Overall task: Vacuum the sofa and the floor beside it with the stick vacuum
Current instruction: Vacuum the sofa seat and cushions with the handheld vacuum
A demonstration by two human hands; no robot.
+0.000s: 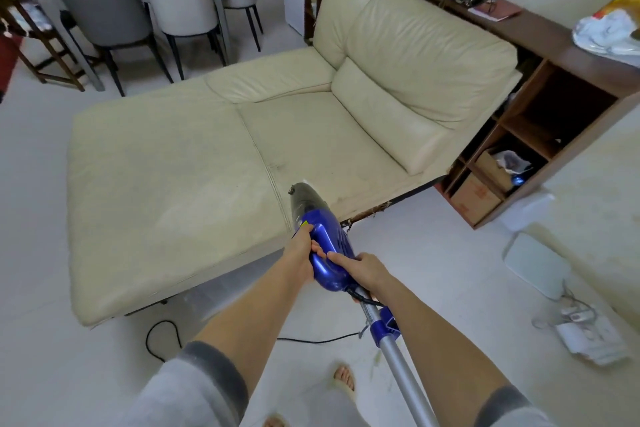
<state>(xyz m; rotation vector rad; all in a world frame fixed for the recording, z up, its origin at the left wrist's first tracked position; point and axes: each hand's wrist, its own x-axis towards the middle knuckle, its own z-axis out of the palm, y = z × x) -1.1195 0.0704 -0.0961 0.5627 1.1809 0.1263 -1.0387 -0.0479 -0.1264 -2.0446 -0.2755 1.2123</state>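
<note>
Left hand: arm stretched forward and down, fingers wrapped round the left side of the stick vacuum, thumb up near its yellow button.
Right hand: arm reaching forward alongside, fingers curled over the rear of the blue body where the silver tube joins it.
Vacuum position: held in the air over the front edge of the sofa, between both hands.
Vacuum axis: long axis runs from the lower right, beside the person, up and away to the sofa seat; the dark nozzle end points at the cushion near its seam.
Nozzle contact: I cannot tell whether the tip touches the leather.
Cord: black, looping on the floor just below the sofa's edge.
Feet: bare, on the floor beneath the arms.
</note>
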